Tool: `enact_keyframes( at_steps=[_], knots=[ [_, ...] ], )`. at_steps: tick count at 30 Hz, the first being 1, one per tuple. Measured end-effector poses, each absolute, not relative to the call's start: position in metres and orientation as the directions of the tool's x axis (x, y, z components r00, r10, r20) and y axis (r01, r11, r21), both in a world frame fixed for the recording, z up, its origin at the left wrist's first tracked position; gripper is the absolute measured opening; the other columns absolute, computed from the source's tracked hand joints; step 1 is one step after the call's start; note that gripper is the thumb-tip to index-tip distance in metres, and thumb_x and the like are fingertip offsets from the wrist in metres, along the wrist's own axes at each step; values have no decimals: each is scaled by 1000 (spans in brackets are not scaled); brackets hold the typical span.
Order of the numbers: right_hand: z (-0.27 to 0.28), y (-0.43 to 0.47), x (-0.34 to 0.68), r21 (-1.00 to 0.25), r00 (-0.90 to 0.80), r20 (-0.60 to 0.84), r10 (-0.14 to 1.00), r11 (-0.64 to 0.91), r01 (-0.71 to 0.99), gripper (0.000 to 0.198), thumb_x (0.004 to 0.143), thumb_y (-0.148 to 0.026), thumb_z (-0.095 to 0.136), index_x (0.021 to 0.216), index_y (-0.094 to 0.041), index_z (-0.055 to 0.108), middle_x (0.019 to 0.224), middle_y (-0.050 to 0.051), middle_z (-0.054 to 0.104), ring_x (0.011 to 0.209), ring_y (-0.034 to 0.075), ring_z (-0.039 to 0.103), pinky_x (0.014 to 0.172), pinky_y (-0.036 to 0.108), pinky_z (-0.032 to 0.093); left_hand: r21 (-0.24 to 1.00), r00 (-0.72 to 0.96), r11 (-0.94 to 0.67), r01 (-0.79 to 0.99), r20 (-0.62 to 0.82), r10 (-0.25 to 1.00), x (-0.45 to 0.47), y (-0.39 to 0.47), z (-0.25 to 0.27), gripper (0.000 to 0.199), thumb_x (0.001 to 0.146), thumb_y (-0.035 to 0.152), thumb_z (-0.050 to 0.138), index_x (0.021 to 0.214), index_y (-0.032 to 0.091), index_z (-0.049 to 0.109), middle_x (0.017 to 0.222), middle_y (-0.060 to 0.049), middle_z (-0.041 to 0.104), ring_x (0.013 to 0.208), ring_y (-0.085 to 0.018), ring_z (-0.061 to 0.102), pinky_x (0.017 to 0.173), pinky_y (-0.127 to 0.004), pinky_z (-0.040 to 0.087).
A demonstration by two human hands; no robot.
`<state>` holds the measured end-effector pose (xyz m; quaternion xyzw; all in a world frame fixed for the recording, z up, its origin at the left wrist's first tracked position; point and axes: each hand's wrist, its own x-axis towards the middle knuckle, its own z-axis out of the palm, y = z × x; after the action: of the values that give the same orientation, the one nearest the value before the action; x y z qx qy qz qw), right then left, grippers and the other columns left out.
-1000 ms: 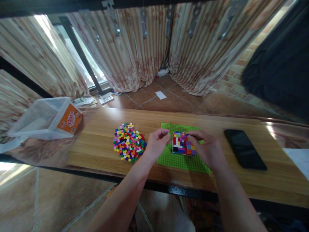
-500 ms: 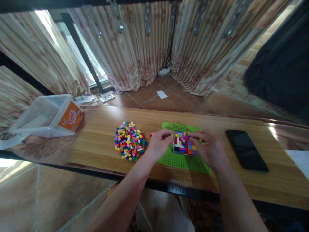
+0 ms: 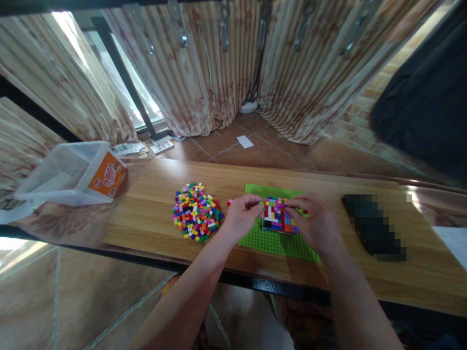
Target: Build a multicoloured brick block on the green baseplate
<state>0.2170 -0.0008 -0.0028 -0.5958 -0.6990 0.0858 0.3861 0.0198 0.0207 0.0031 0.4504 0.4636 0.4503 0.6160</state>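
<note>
A small wall of multicoloured toy bricks [image 3: 276, 224] stands on the green studded baseplate [image 3: 270, 247], with red, white, blue, purple and orange bricks in it. My left hand [image 3: 242, 216] is closed at the wall's left edge, thumb and forefinger pinching its upper left corner. At the upper right part of the wall, my right hand [image 3: 316, 223] is closed too, its fingertips together on the bricks. Whatever lies between those fingertips is too small to make out. Just left of my left hand lies a loose red-and-pink bit of brick [image 3: 229, 202].
A heap of loose toy bricks [image 3: 197, 214] lies left of the baseplate on the wooden table [image 3: 146, 214]. A dark, partly pixelated phone [image 3: 372, 226] is on the right. A clear plastic bin [image 3: 69, 170] with an orange label stands at the far left; paper [image 3: 452, 245] lies far right.
Both hands stay at the brick wall in almost the same pose. The view has shifted very slightly.
</note>
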Motion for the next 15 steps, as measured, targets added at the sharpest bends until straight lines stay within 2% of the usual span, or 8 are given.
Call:
enact_keyframes(
  at_steps=[6, 10, 13, 15],
  knots=[
    [-3, -1, 215, -600, 12, 421, 907, 269, 753, 19, 88, -36, 62, 88, -24, 76, 91, 6, 69, 83, 23, 66, 75, 39, 53, 978, 174, 166, -125, -143, 974, 20, 20, 4, 10, 74, 8, 65, 80, 14, 70, 68, 1, 66, 62, -10, 56, 64, -23, 46],
    [0, -2, 218, -610, 45, 391, 919, 222, 761, 23, 87, -42, 64, 90, -22, 76, 93, 6, 69, 76, 20, 64, 70, 37, 52, 978, 172, 182, -107, -162, 972, 20, 21, 4, 10, 74, 8, 63, 81, 14, 69, 67, 1, 65, 60, -10, 56, 63, -23, 46],
    [4, -3, 220, -645, 106, 390, 915, 189, 741, 26, 86, -43, 63, 89, -21, 76, 93, 7, 70, 71, 19, 63, 68, 36, 52, 980, 170, 172, -96, -154, 973, 20, 21, 4, 11, 75, 7, 62, 81, 13, 69, 68, 1, 65, 61, -10, 56, 63, -23, 45],
    [4, -2, 222, -679, 169, 390, 905, 158, 717, 27, 86, -43, 61, 90, -21, 76, 93, 8, 72, 76, 20, 65, 72, 37, 53, 982, 176, 162, -95, -144, 974, 20, 22, 4, 11, 75, 6, 62, 80, 13, 68, 66, 2, 63, 59, -9, 55, 63, -22, 45]
  ],
)
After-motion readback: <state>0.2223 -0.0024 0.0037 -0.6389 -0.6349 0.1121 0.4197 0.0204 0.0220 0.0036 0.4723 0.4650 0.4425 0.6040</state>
